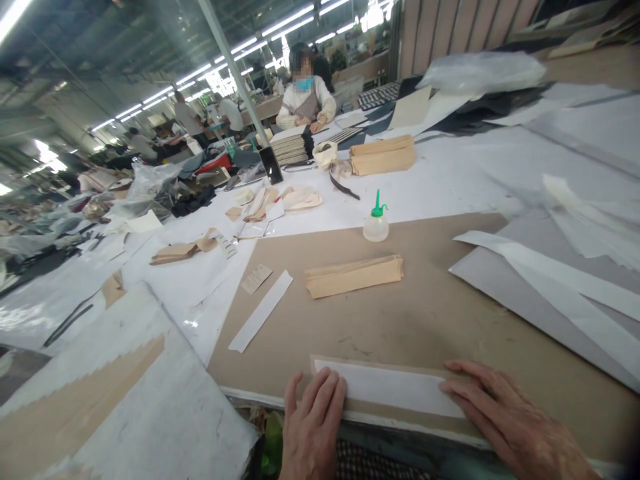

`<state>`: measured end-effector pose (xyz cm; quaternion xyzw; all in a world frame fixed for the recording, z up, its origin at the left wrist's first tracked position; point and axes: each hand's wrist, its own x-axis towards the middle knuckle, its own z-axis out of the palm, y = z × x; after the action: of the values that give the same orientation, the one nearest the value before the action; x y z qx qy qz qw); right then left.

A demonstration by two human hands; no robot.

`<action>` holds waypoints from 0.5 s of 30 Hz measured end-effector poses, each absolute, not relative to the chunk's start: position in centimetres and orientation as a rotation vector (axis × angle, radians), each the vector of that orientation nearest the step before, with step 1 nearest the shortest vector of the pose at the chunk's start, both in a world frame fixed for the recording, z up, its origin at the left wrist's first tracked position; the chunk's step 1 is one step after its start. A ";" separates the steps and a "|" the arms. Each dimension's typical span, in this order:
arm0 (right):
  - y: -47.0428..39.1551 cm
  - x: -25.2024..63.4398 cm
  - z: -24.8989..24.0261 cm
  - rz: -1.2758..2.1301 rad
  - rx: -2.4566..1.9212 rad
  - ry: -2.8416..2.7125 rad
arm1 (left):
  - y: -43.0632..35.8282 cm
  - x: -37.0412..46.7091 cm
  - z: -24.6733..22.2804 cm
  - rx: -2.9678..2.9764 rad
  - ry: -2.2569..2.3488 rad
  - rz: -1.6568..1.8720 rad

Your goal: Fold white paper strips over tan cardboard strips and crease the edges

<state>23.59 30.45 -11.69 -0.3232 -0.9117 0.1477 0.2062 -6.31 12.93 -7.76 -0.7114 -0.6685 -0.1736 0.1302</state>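
Observation:
A white paper-like strip [400, 388] lies over a slightly larger tan strip [383, 363] along the front edge of a brown board [425, 320]. My left hand [315, 420] rests on the left end of the white strip, fingers stretched out and lying flat. At the strip's right end, the extended fingertips of my right hand [505, 407] touch it. Neither hand is closed around anything. Beyond them lies a stack of tan strips [354, 277], with a shorter white strip [263, 310] and a small tan label-like piece [257, 279] to its left.
A squeeze bottle with a green nozzle [376, 223] stands on the board's far side. Large grey and white sheets [545, 300] cover the right. At left is a white padded surface with tan pieces [145, 347]. Across the table, a masked person [306, 100] works beside stacked pieces [290, 147].

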 end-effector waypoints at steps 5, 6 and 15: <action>30.5 23.8 -12.2 0.420 -0.828 -2.548 | 12.6 -5.9 -8.4 -2.044 -1.944 -0.538; 30.5 23.8 -12.1 0.428 -0.818 -2.534 | 12.6 -5.8 -8.7 -2.008 -1.951 -0.589; 27.8 22.6 -6.9 0.171 -1.136 -2.320 | 12.1 -7.0 -10.0 -2.067 -1.810 -0.590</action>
<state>22.61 27.81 -6.95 -0.4221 -0.8622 0.0637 0.2726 -6.98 12.15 -9.97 -0.7254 -0.6354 -0.2070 0.1649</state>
